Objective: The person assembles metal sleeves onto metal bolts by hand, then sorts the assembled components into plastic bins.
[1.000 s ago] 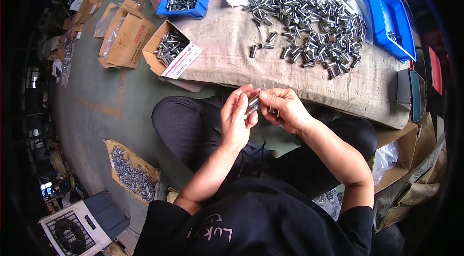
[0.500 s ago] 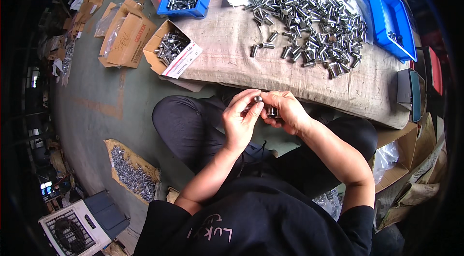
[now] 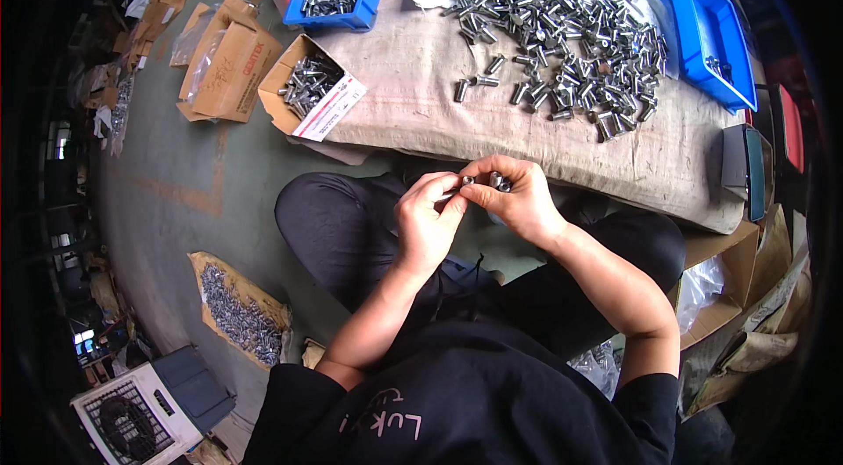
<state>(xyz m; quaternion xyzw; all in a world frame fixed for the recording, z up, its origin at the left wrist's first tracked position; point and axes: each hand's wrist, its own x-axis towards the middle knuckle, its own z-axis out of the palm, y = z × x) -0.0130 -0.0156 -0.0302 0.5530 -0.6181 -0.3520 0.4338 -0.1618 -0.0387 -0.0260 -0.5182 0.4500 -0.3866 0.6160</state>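
Note:
Close together over my lap, just off the table's near edge, are both hands. My left hand (image 3: 425,217) is closed, its thumb and fingers pinching a small shiny metal pin (image 3: 468,180) with a round end. The thumb and forefinger of my right hand (image 3: 525,206) meet the same pin. Further metal pins (image 3: 500,182) stick up between the curled fingers of my right hand. On the cloth-covered table (image 3: 413,118) ahead lies a large loose heap of similar flared-head metal pins (image 3: 571,35).
A blue bin (image 3: 364,20) and an open carton (image 3: 279,114), both holding metal pins, stand at the table's left. Another blue bin (image 3: 702,35) with a few dark pieces is at the right. Small metal parts lie on a sheet (image 3: 208,302) on the floor, near a fan unit (image 3: 180,439).
My right hand has turned, so the pins between its fingers now point up. Its thumb and forefinger have come onto the pinched pin. My left hand has shifted slightly left.

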